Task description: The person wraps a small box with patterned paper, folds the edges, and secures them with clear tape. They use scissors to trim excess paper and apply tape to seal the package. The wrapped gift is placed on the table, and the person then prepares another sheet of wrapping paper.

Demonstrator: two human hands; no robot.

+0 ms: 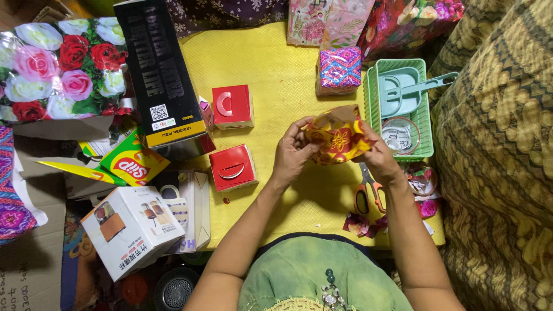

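Observation:
Both my hands hold a small parcel (337,137) partly wrapped in orange, yellow and red flowered paper, above a yellow cloth (271,75). My left hand (292,152) grips its left side with fingers curled on the paper. My right hand (377,154) holds the right side, thumb on the paper's edge. Scissors with orange handles (367,193) lie on the cloth just below my right hand. A finished small box in pink and blue patterned paper (340,69) sits beyond the parcel.
Two red boxes (231,106) (232,167) lie left of my hands. A tall black box (158,75) and white cartons (129,227) crowd the left side. A green basket (426,115) holds a dustpan and tape roll at right. Paper scraps (360,223) lie near the scissors. Rose-print wrap (57,63) lies far left.

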